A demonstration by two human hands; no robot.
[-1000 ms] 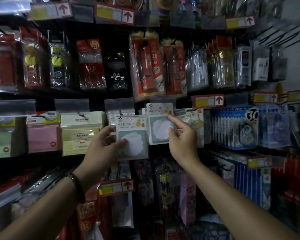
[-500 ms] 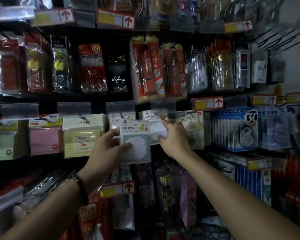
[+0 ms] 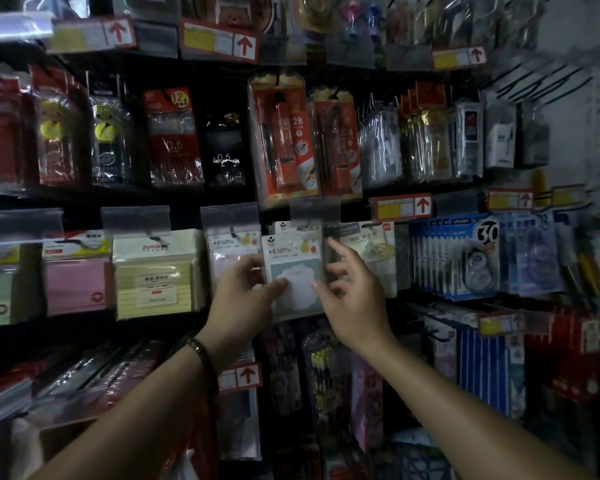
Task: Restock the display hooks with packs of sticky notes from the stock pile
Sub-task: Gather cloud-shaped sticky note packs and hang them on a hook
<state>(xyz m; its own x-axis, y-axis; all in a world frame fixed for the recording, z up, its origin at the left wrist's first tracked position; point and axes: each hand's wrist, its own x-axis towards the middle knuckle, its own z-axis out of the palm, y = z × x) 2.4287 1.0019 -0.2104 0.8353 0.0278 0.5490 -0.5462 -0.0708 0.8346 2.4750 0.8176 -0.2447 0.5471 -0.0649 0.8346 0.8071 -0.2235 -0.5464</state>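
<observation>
My left hand (image 3: 244, 292) pinches a pack of cloud-shaped sticky notes (image 3: 296, 271) by its lower left corner, thumb on the front. The pack is held up against the display wall, over another pack of the same kind that hangs on a hook below a clear tag holder (image 3: 314, 208). My right hand (image 3: 352, 291) hovers at the pack's right edge with spread, relaxed fingers; its thumb tip is close to or touching the front. A similar pack (image 3: 232, 247) hangs just to the left, partly behind my left hand.
Pink (image 3: 76, 275) and yellow sticky note blocks (image 3: 153, 273) hang to the left. Pen and lead packs (image 3: 281, 143) fill the row above. Blue correction tape packs (image 3: 461, 254) hang to the right. Price tags with red arrows (image 3: 402, 206) jut out between rows.
My left hand carried the pack rightward and up, in front of the pack that my right hand hung. My right hand let go of that pack and drew back to the right edge.
</observation>
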